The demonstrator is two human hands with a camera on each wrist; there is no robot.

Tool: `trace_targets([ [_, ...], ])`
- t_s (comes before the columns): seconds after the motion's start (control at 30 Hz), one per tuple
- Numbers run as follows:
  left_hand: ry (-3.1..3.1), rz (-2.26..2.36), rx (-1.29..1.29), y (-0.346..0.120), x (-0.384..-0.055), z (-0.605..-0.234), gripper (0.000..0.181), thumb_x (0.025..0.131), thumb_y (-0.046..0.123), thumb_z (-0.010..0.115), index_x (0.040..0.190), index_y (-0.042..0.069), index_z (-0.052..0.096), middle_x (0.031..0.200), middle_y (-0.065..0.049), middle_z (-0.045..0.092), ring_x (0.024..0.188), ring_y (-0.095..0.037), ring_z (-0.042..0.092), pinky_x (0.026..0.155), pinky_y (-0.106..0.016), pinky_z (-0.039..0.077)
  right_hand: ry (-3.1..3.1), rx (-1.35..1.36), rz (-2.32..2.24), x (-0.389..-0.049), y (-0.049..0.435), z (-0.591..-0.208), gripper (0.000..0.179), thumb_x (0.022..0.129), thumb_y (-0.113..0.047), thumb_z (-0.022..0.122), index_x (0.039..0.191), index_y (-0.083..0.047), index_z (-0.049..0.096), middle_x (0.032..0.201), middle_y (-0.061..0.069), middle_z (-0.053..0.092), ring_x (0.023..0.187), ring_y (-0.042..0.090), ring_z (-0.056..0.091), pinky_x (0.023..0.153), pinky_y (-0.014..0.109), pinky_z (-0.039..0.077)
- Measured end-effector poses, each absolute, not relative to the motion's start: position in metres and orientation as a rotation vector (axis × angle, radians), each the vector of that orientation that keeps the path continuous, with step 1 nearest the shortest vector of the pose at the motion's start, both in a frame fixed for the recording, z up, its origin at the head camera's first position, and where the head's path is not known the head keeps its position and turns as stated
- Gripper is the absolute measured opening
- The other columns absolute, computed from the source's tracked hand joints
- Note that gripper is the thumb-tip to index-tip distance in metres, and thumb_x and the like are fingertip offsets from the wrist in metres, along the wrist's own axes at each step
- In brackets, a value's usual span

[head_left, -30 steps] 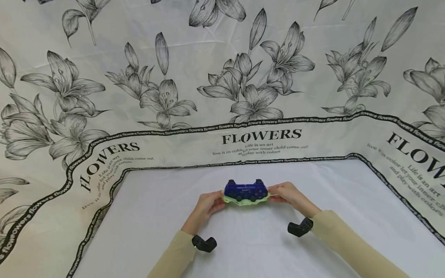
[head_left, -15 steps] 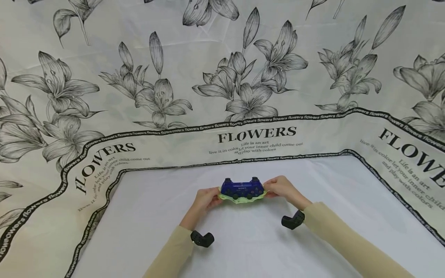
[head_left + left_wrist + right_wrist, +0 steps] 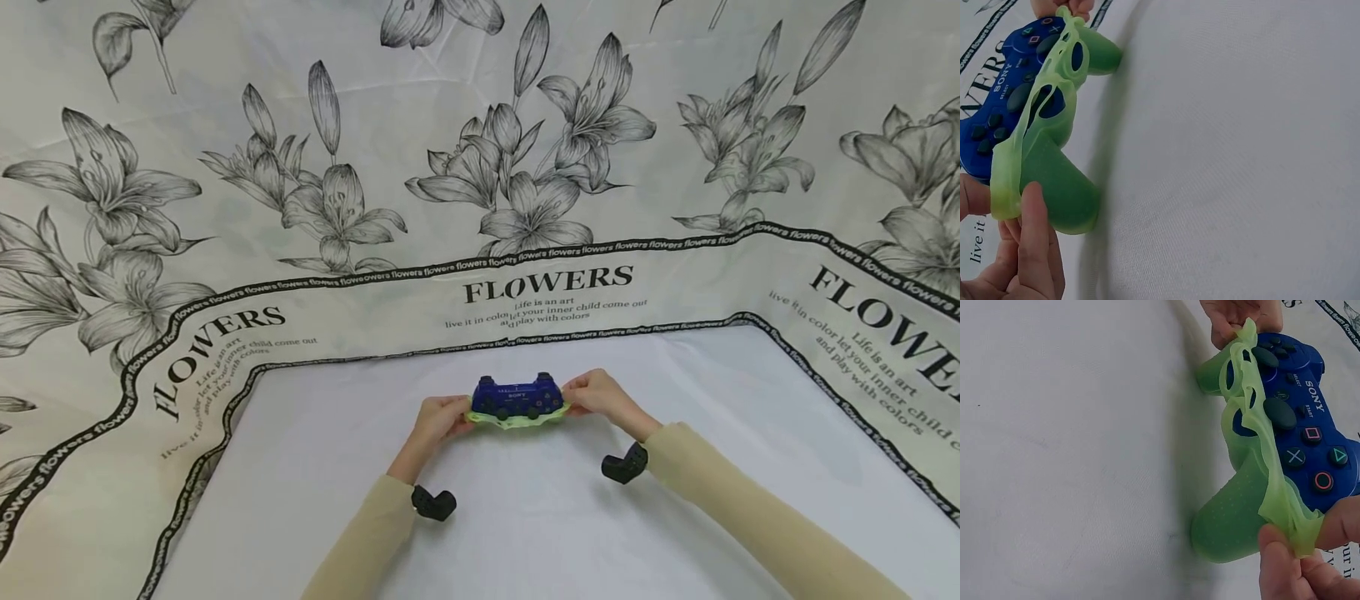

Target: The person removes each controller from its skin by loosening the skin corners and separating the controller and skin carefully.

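A blue Sony game controller (image 3: 516, 397) has its handles inside a translucent green silicone cover (image 3: 1232, 515). The cover's front edge is peeled down, so the sticks and face buttons stand bare. My left hand (image 3: 437, 422) pinches the cover's edge at the controller's left end, with one finger along the green handle in the left wrist view. At the other end, my right hand (image 3: 602, 395) pinches a bunched, stretched corner of the cover between thumb and fingers. The cover's openings hang in front of the sticks.
A white cloth-covered table (image 3: 300, 467) lies under both hands. Behind it rises a floral curtain (image 3: 360, 308) printed with lettering. Black wrist cameras sit on the left (image 3: 433, 503) and right (image 3: 624, 464) wrists.
In the head view both hands, controller and cover sit slightly higher and further left, as the whole scene has also shifted. Both hands keep their hold on the cover.
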State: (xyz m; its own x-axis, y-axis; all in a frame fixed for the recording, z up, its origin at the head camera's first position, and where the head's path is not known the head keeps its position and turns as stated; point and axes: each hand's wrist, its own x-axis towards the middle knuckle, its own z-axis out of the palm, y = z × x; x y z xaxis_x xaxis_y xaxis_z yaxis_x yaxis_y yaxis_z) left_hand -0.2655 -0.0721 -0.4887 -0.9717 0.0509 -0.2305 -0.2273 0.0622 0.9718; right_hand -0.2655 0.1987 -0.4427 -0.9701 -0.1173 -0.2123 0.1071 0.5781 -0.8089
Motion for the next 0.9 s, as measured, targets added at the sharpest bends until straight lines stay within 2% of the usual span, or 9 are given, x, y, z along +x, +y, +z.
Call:
trace_targets([
  [0.33,2.225,2.002,-0.202,-0.069,-0.271,-0.493,0.032,0.084,0.004,0.059,0.112,-0.011,0.065,0.104,-0.024,0.070,0.066,-0.007,0.064,0.063,-0.023,0.058,2.613,0.004,-1.285,-0.268,0.197,-0.443,0.028,0.088,-0.004,0.057,0.110,0.012,0.064,0.101,0.022,0.070,0.070,0.009,0.064,0.069,0.029,0.058],
  [0.53,2.164,2.033,-0.236,-0.068,-0.271,-0.495,0.032,0.083,0.001,0.058,0.112,-0.012,0.064,0.104,-0.022,0.070,0.067,-0.008,0.064,0.064,-0.024,0.059,2.624,-0.050,-1.287,-0.268,0.201,-0.449,0.027,0.088,-0.004,0.057,0.108,0.013,0.064,0.101,0.021,0.069,0.076,0.012,0.064,0.071,0.030,0.058],
  [0.9,2.112,2.053,-0.337,-0.067,-0.272,-0.499,0.034,0.083,0.003,0.059,0.115,-0.009,0.064,0.100,-0.016,0.070,0.063,-0.007,0.062,0.060,-0.019,0.056,2.664,-0.041,-1.251,-0.268,0.200,-0.455,0.025,0.087,-0.006,0.059,0.103,0.010,0.067,0.093,0.017,0.071,0.070,0.012,0.062,0.067,0.030,0.056],
])
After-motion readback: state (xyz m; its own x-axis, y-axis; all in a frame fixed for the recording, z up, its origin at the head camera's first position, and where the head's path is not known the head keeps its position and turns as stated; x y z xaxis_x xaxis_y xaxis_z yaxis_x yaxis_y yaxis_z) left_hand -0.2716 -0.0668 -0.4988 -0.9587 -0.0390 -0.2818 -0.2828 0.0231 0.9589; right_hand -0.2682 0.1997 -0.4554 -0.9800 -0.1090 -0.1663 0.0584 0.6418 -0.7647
